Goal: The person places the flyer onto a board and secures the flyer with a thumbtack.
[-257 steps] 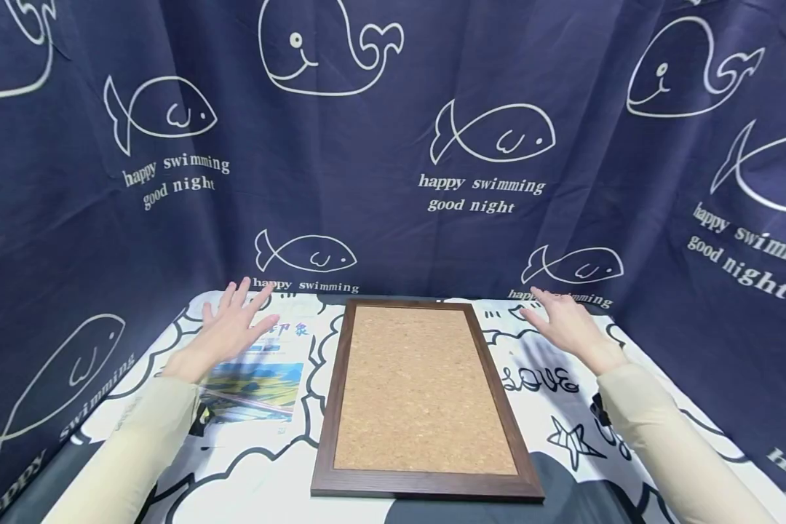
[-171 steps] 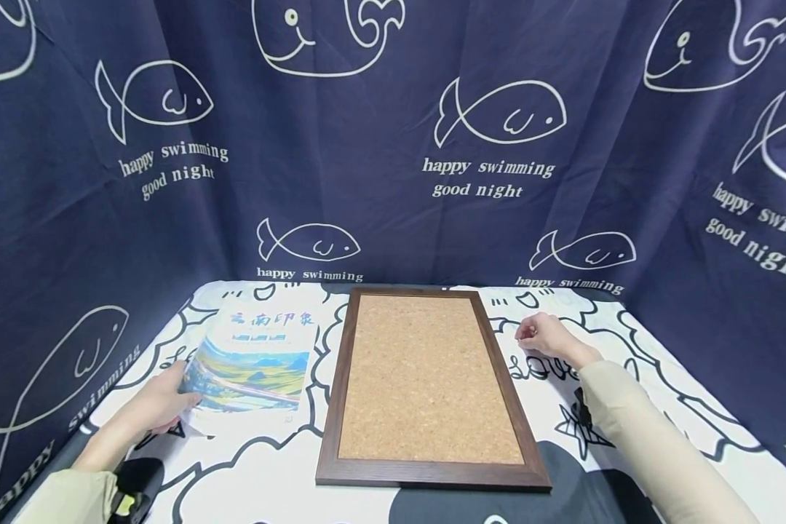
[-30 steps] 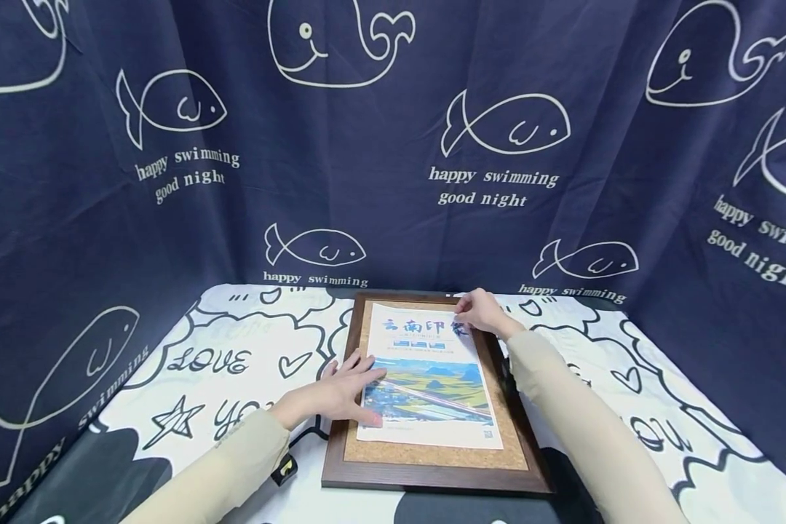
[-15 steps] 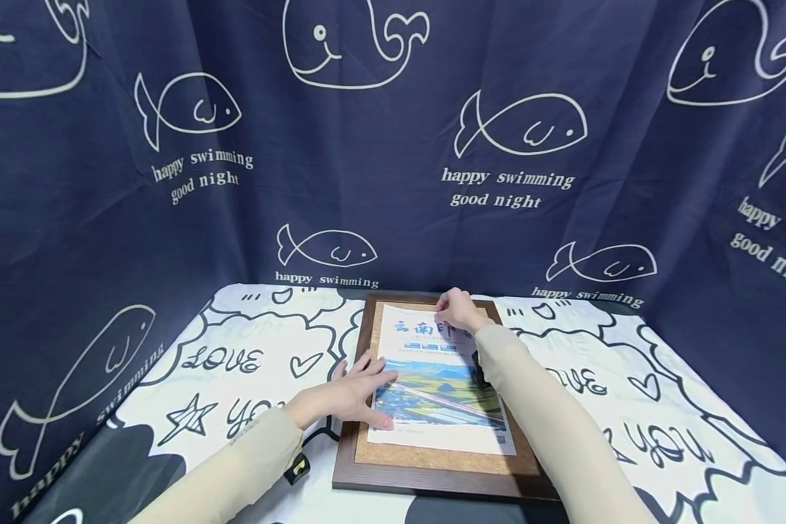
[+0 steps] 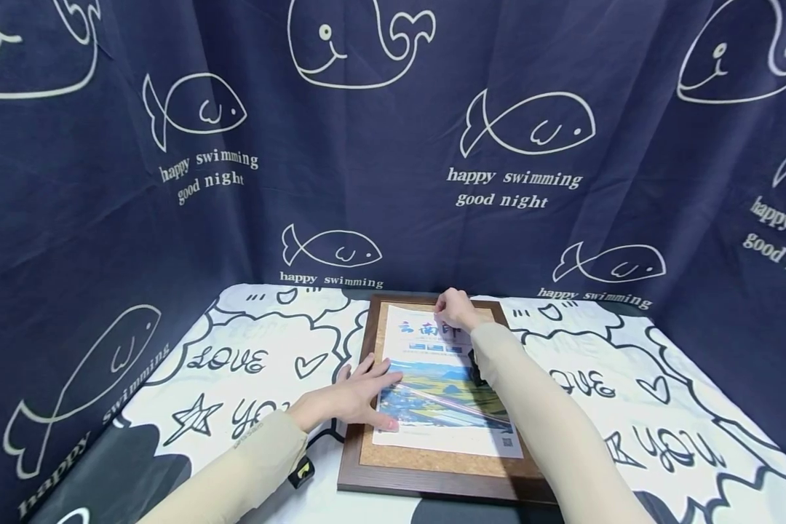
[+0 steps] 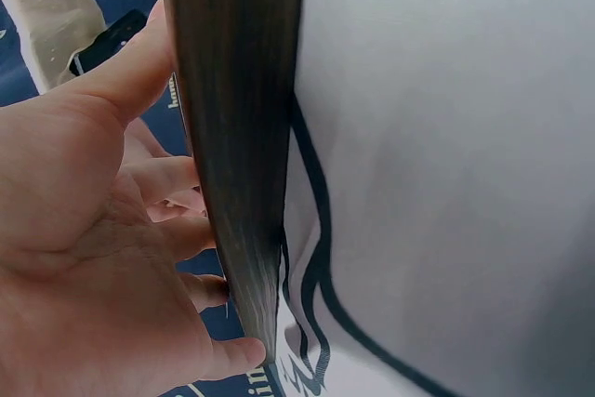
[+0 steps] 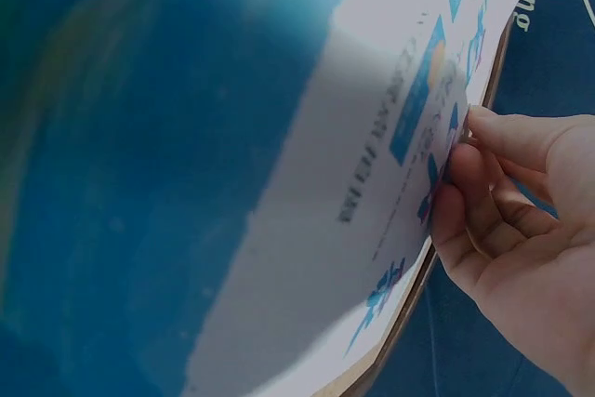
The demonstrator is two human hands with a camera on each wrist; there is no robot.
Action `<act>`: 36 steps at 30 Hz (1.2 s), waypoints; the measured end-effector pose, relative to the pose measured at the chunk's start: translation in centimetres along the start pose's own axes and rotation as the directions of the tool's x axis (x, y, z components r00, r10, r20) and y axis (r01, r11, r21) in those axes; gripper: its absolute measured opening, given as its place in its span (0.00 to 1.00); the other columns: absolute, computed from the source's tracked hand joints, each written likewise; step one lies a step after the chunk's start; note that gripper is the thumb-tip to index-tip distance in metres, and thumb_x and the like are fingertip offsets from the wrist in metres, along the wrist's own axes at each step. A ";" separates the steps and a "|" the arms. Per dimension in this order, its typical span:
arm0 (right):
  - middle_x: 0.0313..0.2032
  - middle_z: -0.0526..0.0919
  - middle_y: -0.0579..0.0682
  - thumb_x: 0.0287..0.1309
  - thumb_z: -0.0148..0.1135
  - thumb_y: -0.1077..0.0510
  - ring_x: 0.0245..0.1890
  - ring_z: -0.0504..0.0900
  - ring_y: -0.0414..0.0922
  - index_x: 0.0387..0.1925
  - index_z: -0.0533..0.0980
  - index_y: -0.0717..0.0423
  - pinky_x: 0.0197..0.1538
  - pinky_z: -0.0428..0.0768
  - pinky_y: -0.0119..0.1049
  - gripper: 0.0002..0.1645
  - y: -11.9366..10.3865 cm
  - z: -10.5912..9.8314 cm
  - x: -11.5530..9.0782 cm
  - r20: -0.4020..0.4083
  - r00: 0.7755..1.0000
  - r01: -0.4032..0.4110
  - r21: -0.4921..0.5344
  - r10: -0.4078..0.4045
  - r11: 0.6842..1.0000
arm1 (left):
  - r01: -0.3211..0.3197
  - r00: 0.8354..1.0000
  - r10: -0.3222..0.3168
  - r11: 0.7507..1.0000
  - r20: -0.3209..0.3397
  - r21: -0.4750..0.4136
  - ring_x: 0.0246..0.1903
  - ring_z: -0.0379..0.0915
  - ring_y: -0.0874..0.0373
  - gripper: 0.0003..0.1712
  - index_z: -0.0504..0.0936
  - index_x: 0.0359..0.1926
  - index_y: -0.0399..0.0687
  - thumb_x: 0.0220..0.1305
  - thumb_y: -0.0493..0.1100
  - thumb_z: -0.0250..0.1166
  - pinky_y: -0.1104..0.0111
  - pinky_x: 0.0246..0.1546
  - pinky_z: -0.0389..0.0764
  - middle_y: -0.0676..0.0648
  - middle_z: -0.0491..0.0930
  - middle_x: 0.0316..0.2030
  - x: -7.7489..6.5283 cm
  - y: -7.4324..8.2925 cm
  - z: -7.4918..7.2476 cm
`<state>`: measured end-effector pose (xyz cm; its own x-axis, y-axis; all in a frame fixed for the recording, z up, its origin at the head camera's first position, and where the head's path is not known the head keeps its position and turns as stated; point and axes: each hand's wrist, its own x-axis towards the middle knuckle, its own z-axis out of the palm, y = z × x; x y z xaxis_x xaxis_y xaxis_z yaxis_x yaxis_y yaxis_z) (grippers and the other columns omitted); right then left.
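Note:
A poster [image 5: 448, 437] with blue lettering and a landscape picture lies on the cork board [image 5: 406, 457], inside its dark wooden frame [image 5: 432, 486]. My left hand [image 5: 348, 399] rests spread over the frame's left side, fingertips and thumb on the poster's left margin. At the poster's top edge, right of its middle, my right hand [image 5: 457, 308] pinches a tiny pale pin-like thing against the paper; the fingertips mostly hide it. In the right wrist view, the thumb and curled fingers of the right hand [image 7: 521, 202] meet at the poster's top [image 7: 372, 258].
A white cloth [image 5: 236, 349] with black drawings covers the table under the board. A dark blue curtain [image 5: 393, 182] with white fish and whales hangs close behind the board's far edge. Black wrist cameras [image 5: 301, 471] sit under the forearms.
My right hand has shifted left from the poster's top right corner towards the middle of its top edge. The left hand stays on the left margin. The head view has turned slightly left.

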<state>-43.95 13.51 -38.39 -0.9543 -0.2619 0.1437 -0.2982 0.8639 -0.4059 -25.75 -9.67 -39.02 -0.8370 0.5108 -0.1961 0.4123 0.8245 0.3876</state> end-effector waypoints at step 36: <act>0.26 0.83 0.50 0.54 0.67 0.62 0.28 0.74 0.44 0.29 0.84 0.61 0.30 0.68 0.30 0.04 0.9 0.2 0.5 0.047 0.994 -0.105 0.141 0.099 0.984 | 0.021 1.000 -0.021 1.000 0.003 0.010 0.77 0.30 0.45 0.50 0.57 0.74 0.60 0.54 0.66 0.67 0.38 0.71 0.36 0.49 0.46 0.77 0.1 0.3 0.0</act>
<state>-44.69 14.01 -38.88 -0.9790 -0.1948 0.0603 -0.1960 0.8171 -0.5422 -25.74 -9.41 -38.89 -0.8445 0.4939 -0.2071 0.3980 0.8375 0.3743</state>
